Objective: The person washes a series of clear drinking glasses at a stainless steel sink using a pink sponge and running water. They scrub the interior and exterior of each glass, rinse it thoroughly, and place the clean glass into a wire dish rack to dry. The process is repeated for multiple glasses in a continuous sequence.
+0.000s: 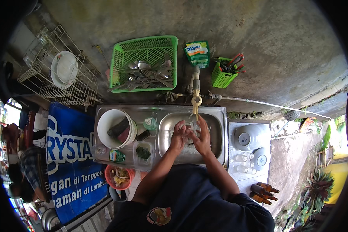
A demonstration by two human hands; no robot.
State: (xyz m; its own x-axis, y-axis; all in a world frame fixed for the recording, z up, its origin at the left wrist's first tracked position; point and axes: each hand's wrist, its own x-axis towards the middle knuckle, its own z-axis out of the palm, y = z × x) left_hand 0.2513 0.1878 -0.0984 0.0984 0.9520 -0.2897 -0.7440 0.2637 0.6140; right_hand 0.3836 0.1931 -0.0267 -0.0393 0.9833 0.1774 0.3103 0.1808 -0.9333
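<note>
Over the steel sink basin [217,139], below the pale yellow tap [196,101], both hands are close together. A clear drinking glass [188,126] is in my left hand [177,137], partly covered by the fingers. My right hand [202,140] is beside it with fingers spread and the thumb near the glass; whether it touches the glass is hard to tell. Some water droplets show near the tap mouth. On the drainboard, left of the basin, are a green pump bottle [150,123], a dark rectangular object [143,135] and a clear container [148,165] with a green scouring pad [143,153].
A white bucket [101,121] stands at the drainboard's left. Upturned bowls [249,134] and small glasses [241,158] occupy the tiled ledge at right. A green cutlery basket [145,46] hangs on the wall. Brown bottles [262,191] lie lower right. A food-scrap basket [108,174] sits below.
</note>
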